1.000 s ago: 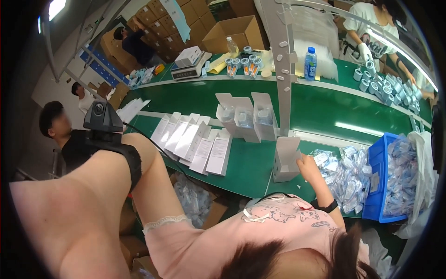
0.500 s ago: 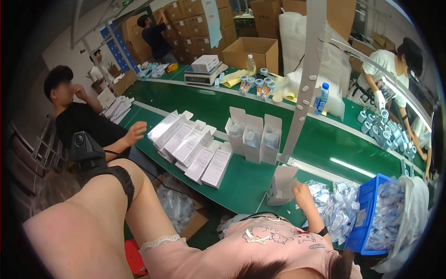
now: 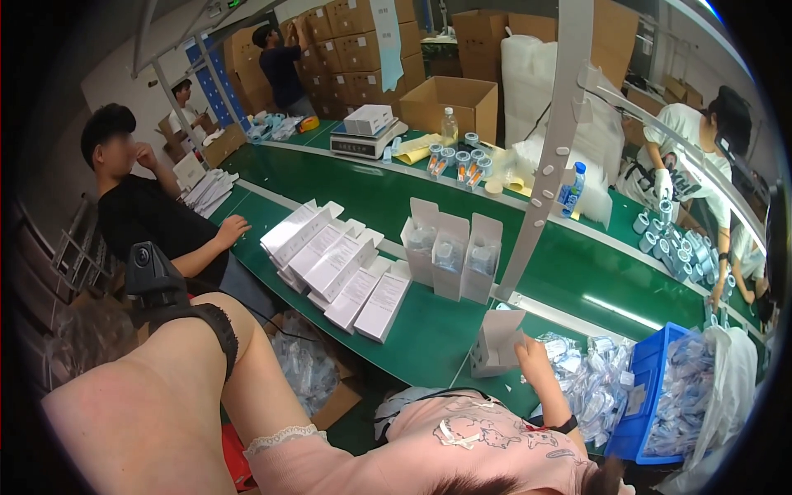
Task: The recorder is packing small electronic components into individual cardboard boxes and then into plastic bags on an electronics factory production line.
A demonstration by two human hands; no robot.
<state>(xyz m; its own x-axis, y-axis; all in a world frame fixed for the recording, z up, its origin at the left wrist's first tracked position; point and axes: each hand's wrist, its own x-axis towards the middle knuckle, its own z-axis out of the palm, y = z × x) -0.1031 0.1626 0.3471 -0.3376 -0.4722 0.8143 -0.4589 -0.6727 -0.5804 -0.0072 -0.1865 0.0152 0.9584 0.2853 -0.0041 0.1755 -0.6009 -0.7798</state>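
Note:
My right hand (image 3: 535, 360) is closed on the near right edge of an upright white carton (image 3: 495, 351), whose top flap stands up at the back. A dark band sits on that wrist. Its fingertips are partly hidden by the carton. My left arm (image 3: 256, 363) bends up at the lower left, and its forearm passes close to the camera; the left hand is outside the picture. Beyond the carton stand three white cartons (image 3: 450, 256) with open flaps and clear bagged items inside. To their left, several white cartons (image 3: 334, 256) lie in overlapping rows.
Bagged parts (image 3: 586, 371) lie right of my hand, beside a blue crate (image 3: 648, 396) of bagged items. A metal post (image 3: 549, 157) rises from the green bench (image 3: 429, 330). At left sits a co-worker (image 3: 157, 190); another person (image 3: 693, 148) bends over grey-blue parts at right.
The view has shifted slightly. The co-worker at left has lowered a hand to the bench edge. My right hand stays on the carton, with little movement.

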